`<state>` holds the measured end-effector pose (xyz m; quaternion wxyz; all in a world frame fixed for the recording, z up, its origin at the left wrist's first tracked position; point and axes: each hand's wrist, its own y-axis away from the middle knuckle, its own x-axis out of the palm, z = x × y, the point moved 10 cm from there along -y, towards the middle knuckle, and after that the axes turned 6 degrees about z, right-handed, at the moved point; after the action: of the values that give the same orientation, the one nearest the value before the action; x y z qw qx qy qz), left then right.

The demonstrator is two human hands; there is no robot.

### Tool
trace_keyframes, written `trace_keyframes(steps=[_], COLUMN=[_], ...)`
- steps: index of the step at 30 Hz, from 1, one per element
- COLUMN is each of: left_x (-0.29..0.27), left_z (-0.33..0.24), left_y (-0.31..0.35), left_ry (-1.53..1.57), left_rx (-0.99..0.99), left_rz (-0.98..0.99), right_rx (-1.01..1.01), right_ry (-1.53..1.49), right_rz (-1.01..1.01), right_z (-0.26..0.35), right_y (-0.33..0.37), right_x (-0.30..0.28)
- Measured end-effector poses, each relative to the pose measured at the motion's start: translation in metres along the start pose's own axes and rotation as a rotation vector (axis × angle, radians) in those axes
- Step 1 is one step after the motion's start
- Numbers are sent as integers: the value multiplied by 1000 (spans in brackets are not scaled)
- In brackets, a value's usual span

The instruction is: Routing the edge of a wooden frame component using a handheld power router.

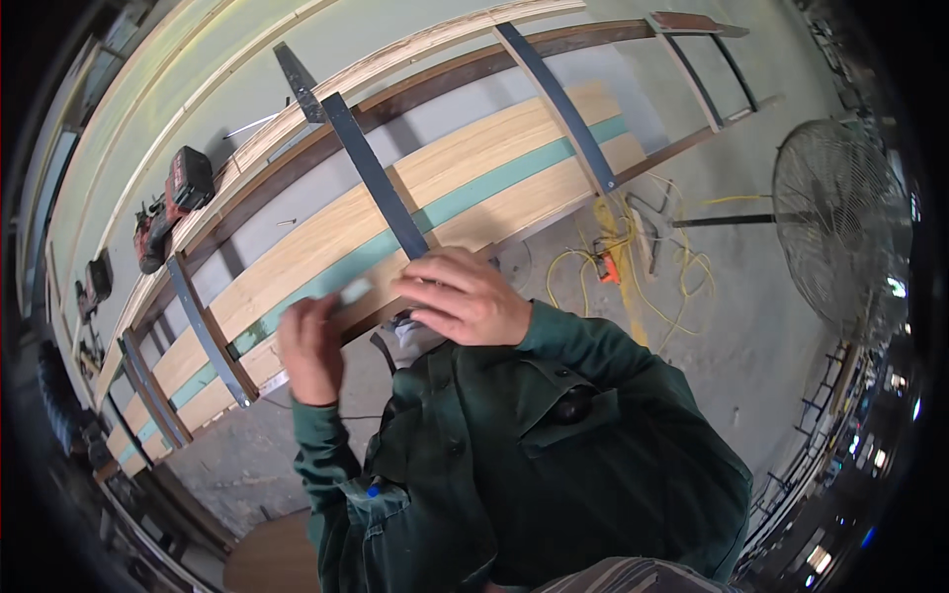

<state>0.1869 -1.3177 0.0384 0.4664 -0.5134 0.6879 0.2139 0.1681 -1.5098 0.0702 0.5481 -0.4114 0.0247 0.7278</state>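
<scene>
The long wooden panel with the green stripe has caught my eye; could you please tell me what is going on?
A person's bare hands are at the near edge of the long wooden panel. The left hand is beside a small pale object, too blurred to identify. The right hand, fingers bent, is by the near end of a dark crossbar. A red-and-black power tool lies beyond the panel's far edge.

From eight to one o'clock, a long frame is spanning a green-striped wooden panel; toward three o'clock, the concrete floor is bearing tangled yellow cord.
</scene>
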Motion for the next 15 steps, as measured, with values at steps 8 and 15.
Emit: trace_keyframes(steps=[8,15], left_x=[73,86], left_z=[-108,-58], left_y=[-35,-16], left_ry=[189,-108], left_rx=[99,26], left_rz=[41,86], right_rx=[26,126], right_ry=[115,95], right_rz=[105,165], right_z=[-70,-115], right_y=[42,41], right_x=[-60,-58])
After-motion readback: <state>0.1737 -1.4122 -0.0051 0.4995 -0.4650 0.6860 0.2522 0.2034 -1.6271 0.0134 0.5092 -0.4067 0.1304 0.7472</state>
